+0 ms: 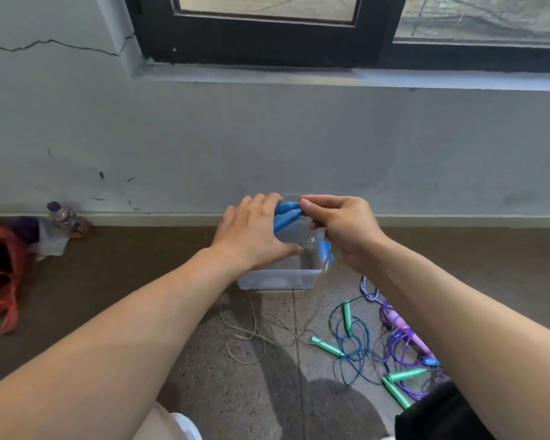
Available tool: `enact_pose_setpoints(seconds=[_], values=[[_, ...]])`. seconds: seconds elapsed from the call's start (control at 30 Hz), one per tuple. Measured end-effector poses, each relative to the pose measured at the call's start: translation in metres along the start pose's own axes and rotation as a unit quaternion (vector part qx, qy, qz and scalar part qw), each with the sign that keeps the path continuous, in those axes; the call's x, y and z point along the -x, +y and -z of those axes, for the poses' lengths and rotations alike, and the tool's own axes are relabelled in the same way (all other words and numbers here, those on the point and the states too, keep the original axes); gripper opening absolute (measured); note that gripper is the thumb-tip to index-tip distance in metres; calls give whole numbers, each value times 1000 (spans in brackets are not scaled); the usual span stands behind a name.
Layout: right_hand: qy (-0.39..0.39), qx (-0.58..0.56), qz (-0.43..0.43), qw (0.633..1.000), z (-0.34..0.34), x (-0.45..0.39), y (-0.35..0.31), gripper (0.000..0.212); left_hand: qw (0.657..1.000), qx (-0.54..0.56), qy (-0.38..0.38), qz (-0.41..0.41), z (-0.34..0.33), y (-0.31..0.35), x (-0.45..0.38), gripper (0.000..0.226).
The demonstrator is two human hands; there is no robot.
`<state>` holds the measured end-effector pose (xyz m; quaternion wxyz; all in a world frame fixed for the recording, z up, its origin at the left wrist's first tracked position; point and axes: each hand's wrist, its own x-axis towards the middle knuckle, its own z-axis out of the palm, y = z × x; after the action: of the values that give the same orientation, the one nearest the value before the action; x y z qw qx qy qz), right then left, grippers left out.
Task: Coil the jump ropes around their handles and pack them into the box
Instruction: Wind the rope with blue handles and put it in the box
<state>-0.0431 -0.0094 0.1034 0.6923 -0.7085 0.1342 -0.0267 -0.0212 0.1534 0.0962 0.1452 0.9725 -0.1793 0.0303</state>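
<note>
1. Left hand [251, 233] raised over the clear plastic box [278, 278], fingers curled round the 2 blue handles [287, 214], thumb stretched low toward the box's inside.
2. Right hand [340, 230] just beside the handles' tips, thumb and forefinger pinching the pale rope [315, 308] where it meets them, remaining fingers curled in.
3. Blue handles held side by side, pointing right, above the far part of the box.
4. Pale rope hanging from the right hand past the box's near right corner, then lying in loose loops on the floor [204, 360] in front of the box.
5. Box standing on the floor near the foot of the wall [267, 138], below the window [267, 30]; something blue showing through its right side, too blurred to name.
6. Heap of other jump ropes on the floor right of the box: 4 green handles [326, 346] with a dark blue cord [356, 354], purple handles [404, 328] with a purple cord, and a striped cord [369, 292] nearest the box.
7. Whether the ropes in the heap are tangled together: cannot tell.
8. Red cloth [0, 274] at the floor's left edge, with a bottle [59, 214] beside it against the wall.
9. Crack [45, 44] running across the wall at upper left.
</note>
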Motion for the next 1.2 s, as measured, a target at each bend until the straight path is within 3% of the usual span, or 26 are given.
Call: enact_pose_setpoints(seconds=[0.1, 0.2, 0.33, 0.43, 0.5, 0.57, 0.63, 0.73, 0.8, 0.87, 0.97, 1.1, 1.2], values=[[-8, 30, -16, 999, 8, -8, 7, 18, 999, 29, 17, 34, -9, -4, -10, 30], [-27, 46, -22, 998, 9, -9, 17, 21, 999, 24, -11, 35, -13, -15, -18, 11], [-63, 63, -31, 996, 16, -15, 21, 20, 993, 80, -84, 13, -24, -25, -29, 24], [-107, 78, -24, 991, 34, -28, 21, 21, 966, 233, -94, 65, -28, -22, -39, 38], [-82, 87, 6, 993, 43, -36, 27, 17, 924, 352, -86, 124, -27, -21, -45, 39], [-27, 155, 58, 986, 43, -36, 38, 12, 905, 383, -109, 151, -29, -18, -45, 44], [-12, 328, 114, 938, 30, -27, 51, 16, 932, 302, -125, 157, -35, -14, -43, 46], [-59, 621, 165, 764, -3, 1, 55, 34, 986, 48, -105, 118, -42, -9, -37, 38], [-97, 672, 219, 701, -15, 14, 46, 42, 989, -59, -117, 70, -47, -10, -30, 39], [-136, 679, 243, 679, -12, 15, 35, 40, 984, -114, -135, 9, -48, -8, -20, 44], [-217, 639, 194, 711, 2, 8, 16, 27, 981, -122, -136, -70, -43, -9, -9, 59], [-192, 503, 192, 820, 19, -1, 5, 30, 983, -106, -73, -134, -35, -15, 0, 75], [-236, 330, 98, 909, 33, -9, 1, 35, 977, -49, -10, -209, -33, -17, 5, 70]])
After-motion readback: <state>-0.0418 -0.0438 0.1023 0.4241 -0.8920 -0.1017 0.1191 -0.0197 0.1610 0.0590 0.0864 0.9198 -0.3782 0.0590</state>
